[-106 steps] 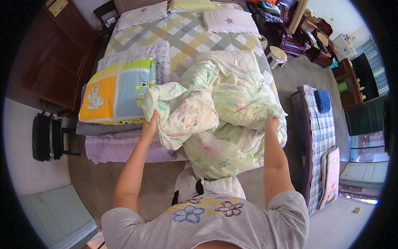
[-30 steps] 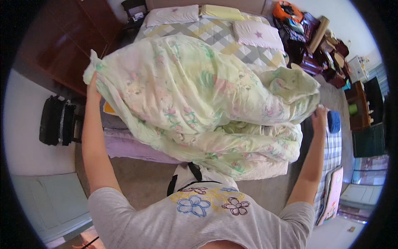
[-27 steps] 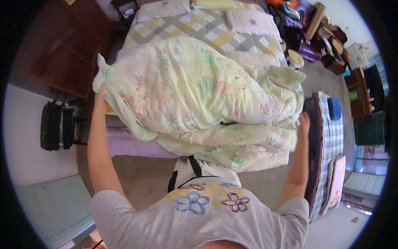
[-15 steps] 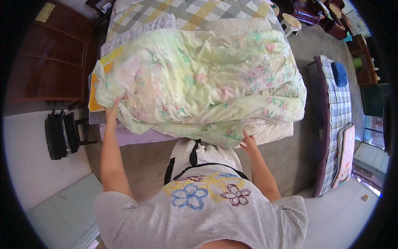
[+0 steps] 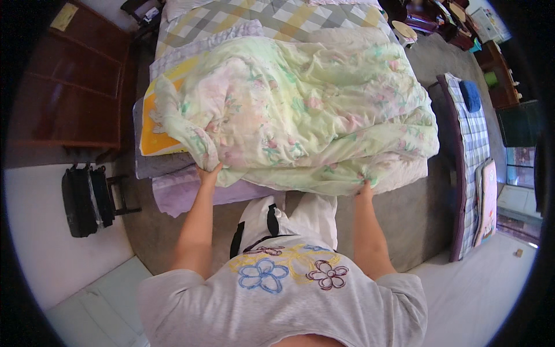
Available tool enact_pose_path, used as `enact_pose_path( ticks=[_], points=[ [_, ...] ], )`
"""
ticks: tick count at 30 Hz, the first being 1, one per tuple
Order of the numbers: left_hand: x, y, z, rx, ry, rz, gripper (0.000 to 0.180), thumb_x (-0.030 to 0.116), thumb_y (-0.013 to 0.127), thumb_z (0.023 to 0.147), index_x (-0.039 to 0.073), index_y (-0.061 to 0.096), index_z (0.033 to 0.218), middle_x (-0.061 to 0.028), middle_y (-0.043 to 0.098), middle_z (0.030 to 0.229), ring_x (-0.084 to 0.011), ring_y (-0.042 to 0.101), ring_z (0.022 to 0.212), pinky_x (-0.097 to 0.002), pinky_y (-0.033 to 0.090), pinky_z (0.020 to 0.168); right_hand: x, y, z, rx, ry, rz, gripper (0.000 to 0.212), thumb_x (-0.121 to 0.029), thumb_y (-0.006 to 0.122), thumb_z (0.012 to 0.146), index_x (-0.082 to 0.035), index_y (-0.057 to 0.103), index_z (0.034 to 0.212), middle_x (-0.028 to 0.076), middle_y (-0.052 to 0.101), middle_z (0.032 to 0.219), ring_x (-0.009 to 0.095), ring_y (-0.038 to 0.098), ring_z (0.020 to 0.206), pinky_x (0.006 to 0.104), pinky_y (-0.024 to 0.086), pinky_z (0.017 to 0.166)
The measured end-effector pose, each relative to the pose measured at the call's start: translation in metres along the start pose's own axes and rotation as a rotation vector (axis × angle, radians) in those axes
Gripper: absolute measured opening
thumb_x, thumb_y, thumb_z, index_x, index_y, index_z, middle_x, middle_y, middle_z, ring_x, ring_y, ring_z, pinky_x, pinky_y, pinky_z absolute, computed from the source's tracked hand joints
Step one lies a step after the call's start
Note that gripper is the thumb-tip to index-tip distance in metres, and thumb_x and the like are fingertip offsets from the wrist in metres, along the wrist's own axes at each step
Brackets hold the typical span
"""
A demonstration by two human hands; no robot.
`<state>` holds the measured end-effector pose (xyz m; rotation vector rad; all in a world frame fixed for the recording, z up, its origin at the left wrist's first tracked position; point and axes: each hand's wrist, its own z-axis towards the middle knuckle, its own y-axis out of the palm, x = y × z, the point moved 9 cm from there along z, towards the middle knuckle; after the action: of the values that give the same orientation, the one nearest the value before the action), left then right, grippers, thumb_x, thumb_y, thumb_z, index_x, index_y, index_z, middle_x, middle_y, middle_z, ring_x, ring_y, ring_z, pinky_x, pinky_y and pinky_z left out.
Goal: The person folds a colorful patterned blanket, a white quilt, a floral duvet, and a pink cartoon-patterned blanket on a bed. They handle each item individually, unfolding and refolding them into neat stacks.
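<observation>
Head view: from where I stand, a pale green floral quilt [image 5: 312,110] lies rumpled across the near end of the bed [image 5: 277,16], just beyond the person's left hand [image 5: 209,173] and right hand [image 5: 364,189].
Left hand: closed on the quilt's near edge, thumb uppermost, where a twisted fold comes down to it.
Right hand: pinching the same edge, apart from its partner, with the hem running between them.
Quilt's long axis: crosswise, left to right, roughly along the line joining the hands and reaching past both.
Quilt's ends: the narrower, twisted end points left, beyond the left hand; the broad, puffed end points right, beyond the right hand.
Grip: set wide on one edge, I'd judge, so soft cloth can be steered from two places and sags less between them.
Left of the left hand: an orange-and-yellow folded quilt [image 5: 155,134] pokes out from under the floral one, a lilac cloth [image 5: 188,194] lower and nearer; stacked flat, probably, because folded bedding sits steadily that way.
By the right hand: off-white padded cloth [image 5: 404,175] shows beneath the quilt, beyond and to the right.
Well right of the right hand: a plaid-covered cot [image 5: 477,139].
</observation>
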<state>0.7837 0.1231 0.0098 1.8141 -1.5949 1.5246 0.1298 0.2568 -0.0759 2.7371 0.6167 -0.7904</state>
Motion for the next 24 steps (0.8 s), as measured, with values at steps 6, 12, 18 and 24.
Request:
enact_pose_path(
  ticks=[6,12,18,24],
  points=[
    [-0.069,0.001,0.045,-0.117,-0.225,-0.407,0.066,0.027,0.066,0.079,0.004,0.033,0.131,-0.0104,0.045,0.127,-0.027,0.048,0.112,-0.0368,0.042,0.09,-0.068,0.072,-0.115,-0.503,0.015,0.386,0.047,-0.032,0.052,0.082,-0.004,0.048,0.12,0.014,0.053,0.119,0.03,0.052,0.108,0.0472,0.043,0.091],
    [0.046,0.007,-0.015,-0.394,-0.313,-0.866,0.054,0.046,0.05,0.086,0.007,0.045,0.123,-0.01,0.048,0.125,-0.0277,0.048,0.113,-0.0437,0.045,0.088,-0.247,0.063,-0.301,-0.634,-0.665,0.182,0.058,-0.04,0.044,0.083,-0.004,0.041,0.128,0.016,0.045,0.127,0.032,0.047,0.112,0.0483,0.04,0.094],
    [0.157,0.037,-0.127,-0.566,-0.101,-1.281,0.064,0.057,0.036,0.087,0.007,0.044,0.126,-0.01,0.05,0.124,-0.0282,0.048,0.114,-0.0439,0.041,0.094,-0.338,-0.027,-0.299,-0.576,-0.592,0.359,0.061,-0.046,0.037,0.085,-0.007,0.037,0.132,0.013,0.041,0.132,0.028,0.04,0.121,0.0456,0.032,0.101],
    [0.126,0.171,-0.12,-0.665,-0.096,-1.129,0.063,0.056,0.036,0.088,0.007,0.042,0.128,-0.0118,0.049,0.125,-0.0288,0.048,0.113,-0.0436,0.039,0.095,-0.375,-0.047,-0.283,-0.797,-1.098,0.209,0.054,-0.042,0.042,0.087,-0.005,0.044,0.125,0.012,0.049,0.125,0.029,0.048,0.113,0.0451,0.037,0.097]
  ],
)
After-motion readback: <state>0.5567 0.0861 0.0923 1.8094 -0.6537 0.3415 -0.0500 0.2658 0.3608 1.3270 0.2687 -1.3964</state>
